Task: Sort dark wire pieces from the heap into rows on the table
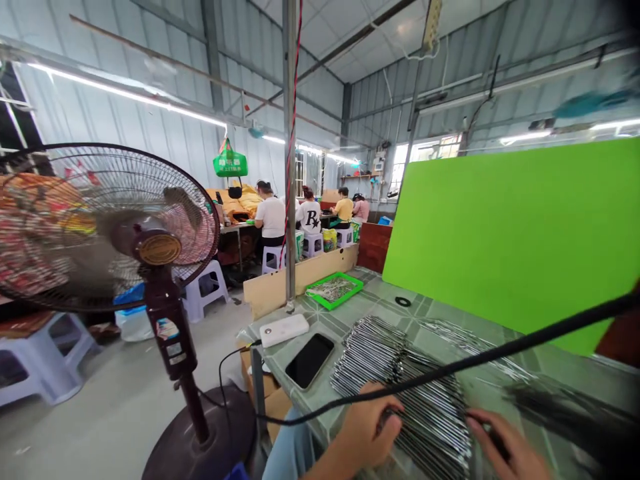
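Observation:
A big pile of thin shiny metal rods (400, 373) lies on the tiled table (380, 303) in front of me. My left hand (367, 427) rests at the near left edge of the pile, fingers curled onto the rods. My right hand (505, 443) sits at the near right edge of the pile, fingers bent and pressed together on the rods. What either hand holds is hidden. A black cable (500, 353) crosses above both hands.
A black phone (310, 360) and a white power bank (284, 329) lie left of the pile. A green tray (334, 291) of small parts sits farther back. A green board (520, 233) stands behind. A standing fan (145, 267) is at left. Several people work far off.

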A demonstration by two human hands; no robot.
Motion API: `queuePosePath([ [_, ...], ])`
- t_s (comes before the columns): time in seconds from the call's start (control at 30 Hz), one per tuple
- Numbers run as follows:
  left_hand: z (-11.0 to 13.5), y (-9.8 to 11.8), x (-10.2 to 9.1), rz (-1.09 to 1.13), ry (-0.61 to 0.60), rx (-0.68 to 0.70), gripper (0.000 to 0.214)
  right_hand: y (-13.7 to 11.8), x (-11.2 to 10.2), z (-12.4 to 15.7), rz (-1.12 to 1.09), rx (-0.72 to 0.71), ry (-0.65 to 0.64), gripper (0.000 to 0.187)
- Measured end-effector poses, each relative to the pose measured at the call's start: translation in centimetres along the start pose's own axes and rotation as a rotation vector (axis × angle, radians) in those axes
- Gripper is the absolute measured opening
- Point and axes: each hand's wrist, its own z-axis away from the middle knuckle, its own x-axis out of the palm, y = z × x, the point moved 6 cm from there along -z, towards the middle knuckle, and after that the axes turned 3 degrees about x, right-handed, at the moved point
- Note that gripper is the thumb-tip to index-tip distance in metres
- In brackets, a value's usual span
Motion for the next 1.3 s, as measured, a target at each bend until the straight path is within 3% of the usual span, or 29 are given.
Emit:
queuePosePath([
  [0.17,1.4,-2.0,-0.5,-0.028,0.054,-0.058,0.027,-2.9,0.8,-0.5,0.063,-0.031,-0.025,0.031],
  [0.57,0.7,-1.9,0.2,-0.097,-0.124,-0.05,0.02,-7.5,5.2,-4.3,0.316,-0.155,-0.097,0.023],
  [0.8,0.9,-2.0,1.0,-0.223,-0.184,0.009,0.016,-7.5,4.8,-3.1,0.38,-0.208,-0.103,0.018],
  [1.03,0.5,-1.8,1.7,-0.277,-0.251,0.016,0.018,-7.6,4.9,-2.5,0.462,-0.171,-0.115,0.017],
  [1.3,0.1,-1.5,1.9,-0.336,-0.241,0.076,0.016,-7.6,5.1,-2.3,0.508,-0.163,-0.102,0.02],
])
